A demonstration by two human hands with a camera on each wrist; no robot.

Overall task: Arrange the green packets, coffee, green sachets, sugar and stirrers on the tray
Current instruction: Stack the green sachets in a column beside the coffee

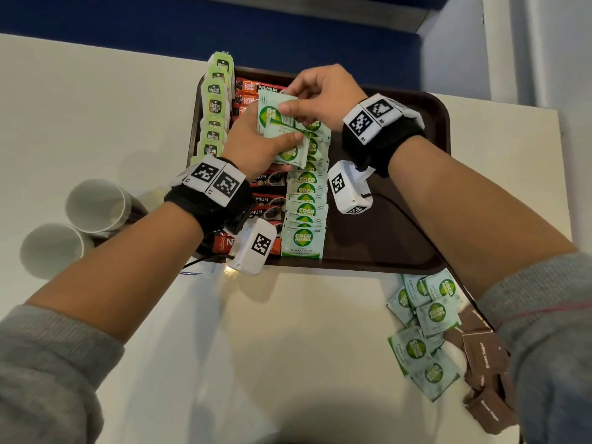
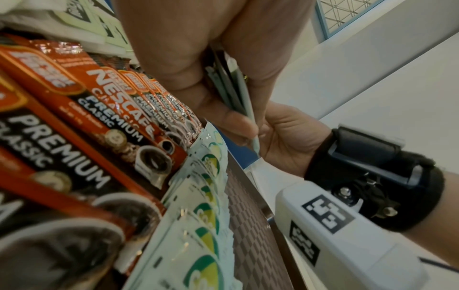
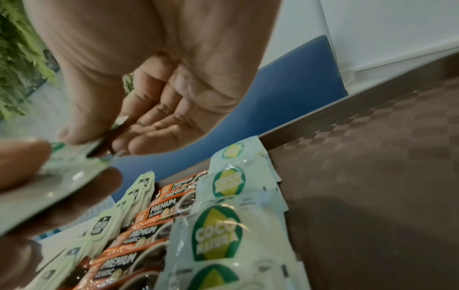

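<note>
Pinching one sachet point(image 1: 276, 108) off the left hand's point(image 1: 256, 145) gripped stack, the right hand point(image 1: 320, 94) hovers at twelve o'clock of the sachet row point(image 1: 306, 203) on the tray point(image 1: 400, 219).

Two white paper cups point(image 1: 73, 225) lay on their sides at the worktop's point(image 1: 224, 347) left edge, mouths toward the cam, one just behind the other, touching. Worktop was white. Beyond its far edge ran a dark blue panel point(image 1: 224, 24), w/ a pale wall point(image 1: 528, 43) at upper right. Blurred green foliage point(image 3: 17, 58) showed at left in the right wrist view.
</note>
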